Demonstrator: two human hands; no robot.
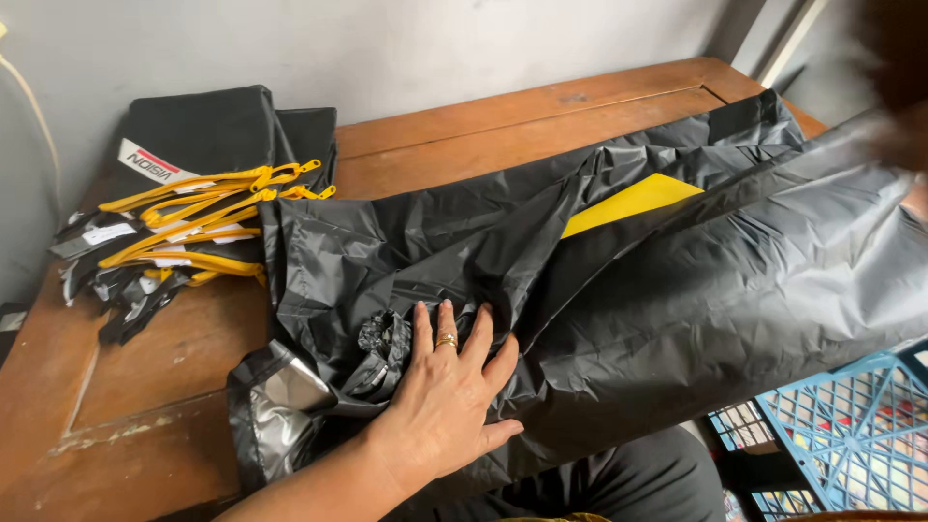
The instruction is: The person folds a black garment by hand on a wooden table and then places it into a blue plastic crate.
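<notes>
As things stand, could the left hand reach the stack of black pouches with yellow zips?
Probably yes. The left hand lies flat on the black garment, and the stack of pouches sits to its left on the wooden table, with bare wood between and nothing blocking.

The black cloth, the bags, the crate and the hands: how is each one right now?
Black cloth: crumpled, spread over the wooden table, yellow patch showing.
Stack of black bags: folded flat, piled, yellow zippers out.
Blue crate: beside the table, things inside.
Left hand: flat, fingers spread, pressing the cloth.
Right hand: blurred, cannot tell.
</notes>
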